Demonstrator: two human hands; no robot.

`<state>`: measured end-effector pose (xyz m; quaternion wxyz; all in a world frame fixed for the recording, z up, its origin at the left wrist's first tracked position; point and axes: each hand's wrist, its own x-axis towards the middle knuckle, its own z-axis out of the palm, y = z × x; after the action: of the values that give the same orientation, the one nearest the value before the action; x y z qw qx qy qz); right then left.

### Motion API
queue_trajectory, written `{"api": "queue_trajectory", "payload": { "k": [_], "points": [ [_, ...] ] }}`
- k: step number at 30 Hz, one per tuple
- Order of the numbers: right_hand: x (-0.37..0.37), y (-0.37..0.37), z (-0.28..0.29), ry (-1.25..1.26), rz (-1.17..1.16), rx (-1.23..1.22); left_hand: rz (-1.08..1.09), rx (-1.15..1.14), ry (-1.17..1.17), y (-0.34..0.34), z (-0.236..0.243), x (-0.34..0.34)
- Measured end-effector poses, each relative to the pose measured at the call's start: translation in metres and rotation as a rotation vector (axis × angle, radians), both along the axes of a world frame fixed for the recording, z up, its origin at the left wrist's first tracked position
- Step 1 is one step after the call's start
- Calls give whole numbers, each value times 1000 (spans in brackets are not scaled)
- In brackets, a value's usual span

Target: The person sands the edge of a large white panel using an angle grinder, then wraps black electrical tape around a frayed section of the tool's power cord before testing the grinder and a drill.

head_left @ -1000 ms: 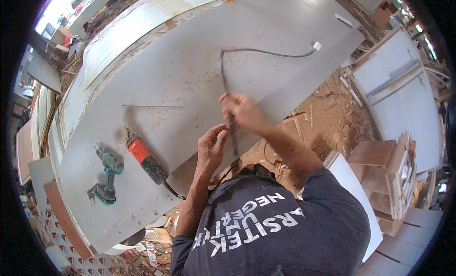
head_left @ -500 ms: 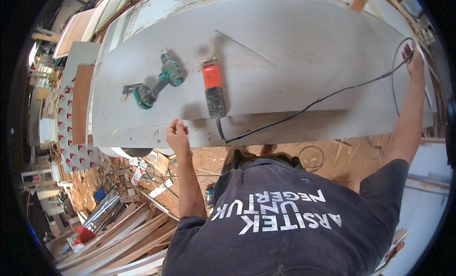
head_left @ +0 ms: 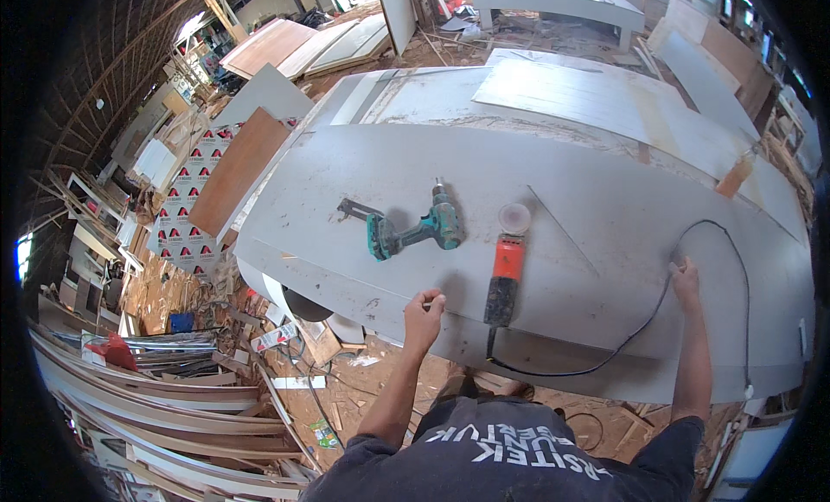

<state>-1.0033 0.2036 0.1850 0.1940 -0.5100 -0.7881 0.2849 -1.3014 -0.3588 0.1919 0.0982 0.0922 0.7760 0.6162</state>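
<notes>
My left hand (head_left: 423, 320) hovers by the near edge of a grey sheet-topped table (head_left: 363, 169), its fingers pinched together; anything between them is too small to make out. Over the table's right part, my right hand (head_left: 686, 283) grips a black power cord (head_left: 629, 339). That cord runs from the rear of a red and black angle grinder (head_left: 505, 281), loops beyond my right hand and hangs over the near right edge. The grinder lies with its round disc pointing away from me. Left of it rests a teal cordless drill (head_left: 439, 225).
A thin rod (head_left: 564, 230) lies right of the grinder. White boards (head_left: 596, 100) are stacked behind the tabletop, and a brown panel (head_left: 238, 173) leans at its left end. Long wood strips (head_left: 164, 415) pile up at lower left. Wood scraps litter the floor.
My right hand has drawn in from the far right with the cord, which now bends in a loop. The view has tilted up and shifted; the left hand stays pinched by the near edge.
</notes>
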Motion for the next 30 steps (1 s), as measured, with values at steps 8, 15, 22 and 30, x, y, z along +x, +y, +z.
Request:
{"api": "queue_trajectory", "payload": {
  "k": [8, 15, 22, 30],
  "points": [
    [-68, -154, 25, -160, 180, 168, 74, -5, 89, -40, 17, -89],
    [-119, -261, 33, -18, 206, 148, 59, -175, 339, -44, 48, -152],
    [-160, -352, 47, 132, 183, 115, -605, -983, 928, 24, 38, -203],
    [-114, -380, 43, 344, -115, -65, -640, -1056, 624, 42, 54, -211]
  ]
}}
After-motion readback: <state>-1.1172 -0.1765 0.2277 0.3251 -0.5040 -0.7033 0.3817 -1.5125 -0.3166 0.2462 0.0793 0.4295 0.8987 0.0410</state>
